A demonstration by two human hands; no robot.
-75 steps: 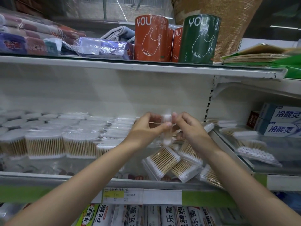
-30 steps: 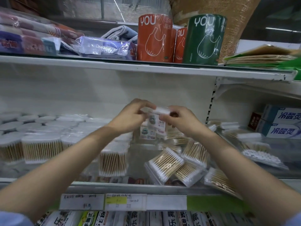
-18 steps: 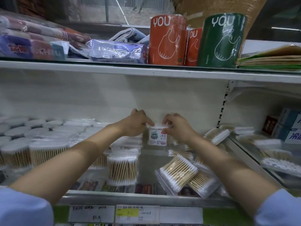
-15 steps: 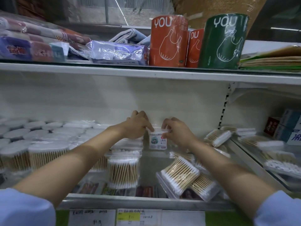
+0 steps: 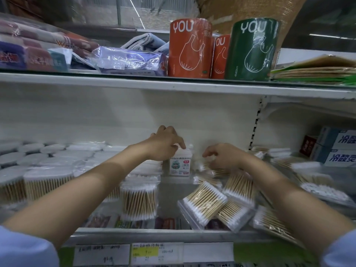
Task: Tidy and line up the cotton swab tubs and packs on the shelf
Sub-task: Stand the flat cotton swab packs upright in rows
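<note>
A small clear swab tub with a printed label stands upright at the back of the shelf, against the white rear wall. My left hand grips its top and left side, index finger on the lid. My right hand hovers just right of the tub, apart from it, fingers loosely curled over a heap of flat swab packs that lie tilted and overlapping. Round swab tubs stand in rows at the left, and one round tub stands nearer the front centre.
The upper shelf board hangs low over my hands and carries orange and green bag rolls. Blue-and-white boxes and more swab packs sit on the neighbouring shelf at the right. Price labels line the front rail.
Both hands carried the labelled tub to the back of the shelf and set it down upright. My right hand has since let go and moved right, over the loose packs.
</note>
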